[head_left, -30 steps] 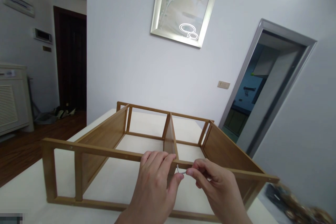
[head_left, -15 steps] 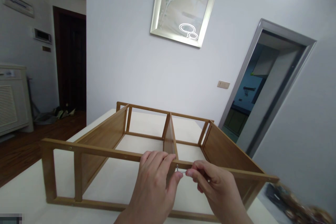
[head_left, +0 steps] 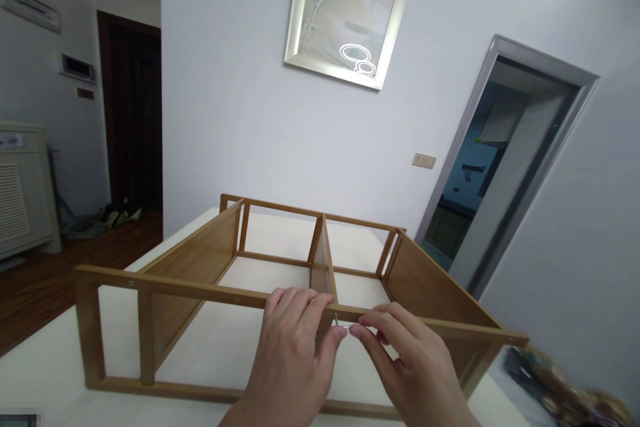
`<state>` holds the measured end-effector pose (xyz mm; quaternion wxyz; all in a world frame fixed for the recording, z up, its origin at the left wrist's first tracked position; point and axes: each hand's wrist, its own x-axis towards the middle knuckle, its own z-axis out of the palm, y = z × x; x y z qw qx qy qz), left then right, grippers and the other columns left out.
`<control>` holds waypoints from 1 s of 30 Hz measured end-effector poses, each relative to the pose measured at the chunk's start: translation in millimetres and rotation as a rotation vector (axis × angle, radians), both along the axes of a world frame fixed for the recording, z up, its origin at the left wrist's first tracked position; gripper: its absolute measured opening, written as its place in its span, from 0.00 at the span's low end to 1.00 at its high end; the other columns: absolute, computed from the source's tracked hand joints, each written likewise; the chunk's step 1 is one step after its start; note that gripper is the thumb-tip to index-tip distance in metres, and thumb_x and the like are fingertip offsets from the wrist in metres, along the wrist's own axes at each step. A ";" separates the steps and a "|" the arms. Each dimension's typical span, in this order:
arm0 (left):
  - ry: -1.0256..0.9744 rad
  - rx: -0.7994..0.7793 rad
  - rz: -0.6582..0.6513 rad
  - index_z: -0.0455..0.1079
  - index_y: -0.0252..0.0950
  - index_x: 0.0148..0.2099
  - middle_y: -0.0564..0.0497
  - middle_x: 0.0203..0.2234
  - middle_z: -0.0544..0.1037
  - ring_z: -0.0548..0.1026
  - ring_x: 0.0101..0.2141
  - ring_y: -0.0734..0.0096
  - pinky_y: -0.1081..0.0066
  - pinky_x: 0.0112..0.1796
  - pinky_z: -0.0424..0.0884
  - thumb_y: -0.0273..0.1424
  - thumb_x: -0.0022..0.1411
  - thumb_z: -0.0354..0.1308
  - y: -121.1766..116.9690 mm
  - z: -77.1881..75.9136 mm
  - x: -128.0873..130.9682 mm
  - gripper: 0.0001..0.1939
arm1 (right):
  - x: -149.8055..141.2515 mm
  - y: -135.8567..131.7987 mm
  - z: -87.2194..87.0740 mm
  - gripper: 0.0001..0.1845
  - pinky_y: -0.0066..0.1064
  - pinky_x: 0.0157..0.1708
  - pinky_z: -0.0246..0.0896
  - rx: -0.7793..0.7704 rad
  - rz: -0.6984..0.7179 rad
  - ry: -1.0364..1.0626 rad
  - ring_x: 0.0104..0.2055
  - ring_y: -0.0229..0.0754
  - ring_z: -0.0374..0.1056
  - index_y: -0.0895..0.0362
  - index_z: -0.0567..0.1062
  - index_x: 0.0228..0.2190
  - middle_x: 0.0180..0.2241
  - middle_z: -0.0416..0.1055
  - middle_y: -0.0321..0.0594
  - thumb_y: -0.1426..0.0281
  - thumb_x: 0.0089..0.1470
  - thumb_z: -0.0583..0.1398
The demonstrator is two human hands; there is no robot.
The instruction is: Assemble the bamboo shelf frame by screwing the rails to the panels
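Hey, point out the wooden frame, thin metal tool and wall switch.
Wooden frame (head_left: 190, 291): head view, on its near top rail.
Thin metal tool (head_left: 337, 319): head view, on its upright part.
Wall switch (head_left: 424, 161): head view, middle of its plate.

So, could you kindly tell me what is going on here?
A person's left grip curls over the near upper rail of a brown wooden frame with flat cross panels, its thumb at the bend of a thin silver metal rod. The right grip has its thumb at the rod's right-hand end; whether it pinches the rod is hard to tell. The rod's upper end meets that rail near the middle panel. The frame rests on a flat white tabletop.
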<state>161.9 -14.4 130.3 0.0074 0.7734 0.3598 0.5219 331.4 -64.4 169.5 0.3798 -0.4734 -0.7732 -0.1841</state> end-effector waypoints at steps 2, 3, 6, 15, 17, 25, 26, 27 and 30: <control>0.014 0.006 0.007 0.68 0.39 0.48 0.49 0.38 0.76 0.73 0.41 0.60 0.51 0.50 0.60 0.29 0.63 0.58 0.0 0.4 -0.1 0.10 | -2.4 -0.9 0.2 0.07 0.29 0.32 0.65 0.057 -0.008 -0.030 0.31 0.38 0.69 0.55 0.74 0.33 0.30 0.72 0.40 0.70 0.64 0.57; 0.022 0.011 0.011 0.68 0.38 0.48 0.49 0.38 0.76 0.73 0.41 0.60 0.52 0.50 0.60 0.28 0.63 0.58 0.1 0.4 -0.2 0.10 | -3.9 -1.4 -0.2 0.08 0.29 0.32 0.64 0.083 -0.020 -0.055 0.30 0.39 0.68 0.55 0.73 0.32 0.30 0.71 0.40 0.70 0.64 0.57; 0.042 0.041 0.012 0.68 0.37 0.49 0.49 0.38 0.76 0.73 0.41 0.60 0.52 0.50 0.61 0.27 0.64 0.58 0.4 -0.1 -0.4 0.11 | -8.3 -2.6 -2.8 0.12 0.30 0.29 0.60 0.105 -0.076 -0.149 0.28 0.39 0.65 0.55 0.71 0.28 0.26 0.68 0.39 0.72 0.65 0.55; 0.088 0.059 0.008 0.67 0.38 0.50 0.49 0.37 0.76 0.73 0.40 0.61 0.53 0.49 0.62 0.27 0.67 0.54 1.7 -0.5 -1.7 0.10 | -11.9 -3.4 -11.2 0.14 0.31 0.27 0.56 0.086 -0.133 -0.281 0.27 0.40 0.64 0.54 0.68 0.28 0.26 0.66 0.38 0.74 0.66 0.51; 0.086 0.060 0.008 0.67 0.37 0.50 0.49 0.37 0.76 0.73 0.41 0.61 0.53 0.49 0.62 0.27 0.67 0.54 1.4 -0.2 -1.9 0.10 | -12.4 -3.0 -11.7 0.13 0.31 0.28 0.57 0.076 -0.127 -0.292 0.28 0.41 0.64 0.54 0.68 0.29 0.27 0.67 0.39 0.75 0.65 0.51; 0.078 0.049 -0.044 0.67 0.37 0.52 0.46 0.39 0.77 0.73 0.42 0.62 0.54 0.50 0.62 0.28 0.67 0.53 1.2 2.0 -7.0 0.12 | -12.4 -2.5 -8.8 0.14 0.31 0.30 0.62 0.020 -0.083 -0.292 0.32 0.42 0.65 0.57 0.74 0.40 0.31 0.71 0.42 0.80 0.62 0.50; 0.082 0.055 -0.056 0.67 0.37 0.53 0.46 0.40 0.77 0.73 0.42 0.62 0.54 0.50 0.62 0.28 0.67 0.53 2.0 1.7 -8.7 0.12 | -11.7 -2.9 -8.2 0.14 0.30 0.30 0.62 0.021 -0.059 -0.272 0.32 0.41 0.66 0.57 0.74 0.40 0.31 0.71 0.42 0.80 0.62 0.51; 0.089 0.060 -0.068 0.67 0.37 0.53 0.46 0.40 0.77 0.73 0.43 0.62 0.54 0.50 0.62 0.27 0.67 0.53 3.2 1.4 -10.5 0.13 | -11.2 -3.4 -7.6 0.14 0.29 0.30 0.62 0.011 -0.033 -0.245 0.32 0.40 0.66 0.58 0.74 0.40 0.30 0.71 0.41 0.80 0.62 0.51; 0.125 0.069 -0.107 0.67 0.36 0.55 0.45 0.42 0.78 0.74 0.45 0.62 0.55 0.50 0.62 0.25 0.66 0.51 9.2 0.8 -15.6 0.16 | -10.5 -6.7 -5.7 0.13 0.27 0.30 0.61 -0.049 0.036 -0.162 0.31 0.37 0.67 0.57 0.75 0.41 0.31 0.71 0.40 0.79 0.62 0.52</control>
